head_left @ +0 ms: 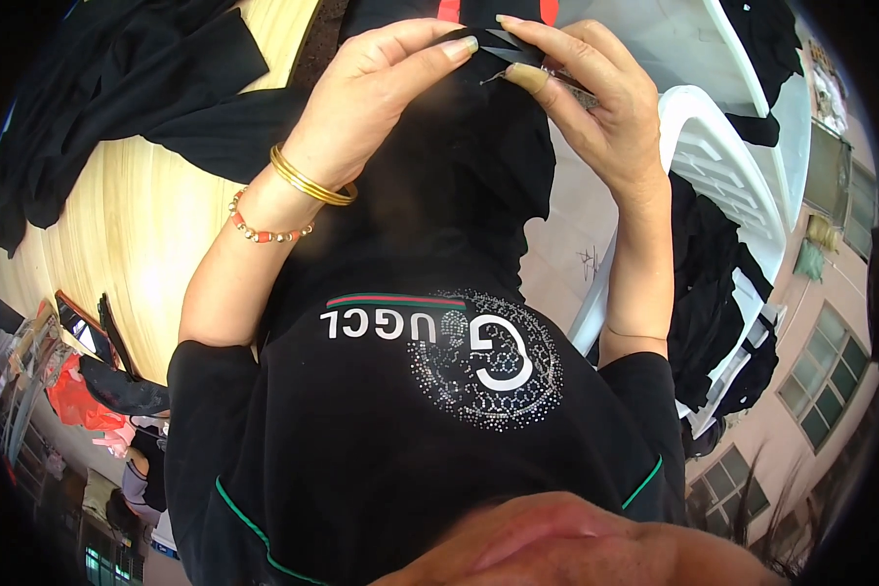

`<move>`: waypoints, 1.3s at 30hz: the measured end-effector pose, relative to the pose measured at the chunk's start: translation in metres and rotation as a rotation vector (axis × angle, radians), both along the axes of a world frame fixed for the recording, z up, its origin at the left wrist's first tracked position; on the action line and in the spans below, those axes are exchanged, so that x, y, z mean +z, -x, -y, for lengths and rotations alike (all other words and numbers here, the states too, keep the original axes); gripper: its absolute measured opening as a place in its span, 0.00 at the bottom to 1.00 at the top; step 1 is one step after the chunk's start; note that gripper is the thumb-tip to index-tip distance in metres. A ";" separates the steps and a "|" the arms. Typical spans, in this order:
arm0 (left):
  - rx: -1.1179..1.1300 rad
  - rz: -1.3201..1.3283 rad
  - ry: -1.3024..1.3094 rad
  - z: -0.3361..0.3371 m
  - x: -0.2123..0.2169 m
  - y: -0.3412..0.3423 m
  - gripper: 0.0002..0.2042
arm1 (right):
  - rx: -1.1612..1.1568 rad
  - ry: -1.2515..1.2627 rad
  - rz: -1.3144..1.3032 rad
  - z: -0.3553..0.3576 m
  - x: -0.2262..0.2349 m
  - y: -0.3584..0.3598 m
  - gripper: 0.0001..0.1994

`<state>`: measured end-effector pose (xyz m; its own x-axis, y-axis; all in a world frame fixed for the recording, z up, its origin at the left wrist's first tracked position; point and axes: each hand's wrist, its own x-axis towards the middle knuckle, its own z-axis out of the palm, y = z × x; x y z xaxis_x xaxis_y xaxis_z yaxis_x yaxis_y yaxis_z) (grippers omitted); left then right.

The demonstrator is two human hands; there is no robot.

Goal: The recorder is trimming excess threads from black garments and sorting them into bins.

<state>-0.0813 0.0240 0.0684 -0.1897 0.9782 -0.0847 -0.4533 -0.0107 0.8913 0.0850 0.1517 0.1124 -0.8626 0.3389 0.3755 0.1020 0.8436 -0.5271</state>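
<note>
Cloth (503,137), two blades (501,55), two hands (383,73)

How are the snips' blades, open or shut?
Open: the snips in the right hand show two blades with their tips apart.

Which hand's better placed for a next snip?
Right hand, I'd judge: it holds the metal snips, blades pointing toward the left hand, which looks occupied pinching black cloth.

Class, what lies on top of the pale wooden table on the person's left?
Black cloth covers parts of the table; a dark flat object sits by its edge. Anything beneath the cloth is hidden.
</note>
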 end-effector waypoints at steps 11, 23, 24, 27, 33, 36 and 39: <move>-0.012 0.043 0.024 0.002 -0.003 0.000 0.13 | 0.008 -0.030 -0.014 0.000 -0.002 -0.002 0.20; 0.053 -0.231 -0.087 -0.004 -0.022 -0.016 0.11 | -0.163 0.494 0.039 -0.015 -0.017 -0.019 0.11; 0.062 -0.365 -0.042 -0.004 -0.022 -0.017 0.11 | -0.236 0.665 0.006 -0.007 0.008 -0.010 0.03; 0.039 -0.550 0.009 -0.002 -0.028 -0.013 0.12 | -0.366 0.688 -0.184 -0.012 0.010 -0.014 0.05; -0.100 0.262 0.001 0.000 -0.001 0.004 0.16 | -0.394 0.652 -0.215 -0.028 0.002 -0.024 0.04; -0.094 0.333 -0.107 0.003 0.005 0.008 0.14 | -0.742 0.549 0.259 -0.035 -0.008 -0.004 0.05; -0.104 0.330 -0.077 0.007 0.008 0.010 0.12 | -0.300 0.526 -0.129 -0.001 0.017 -0.002 0.08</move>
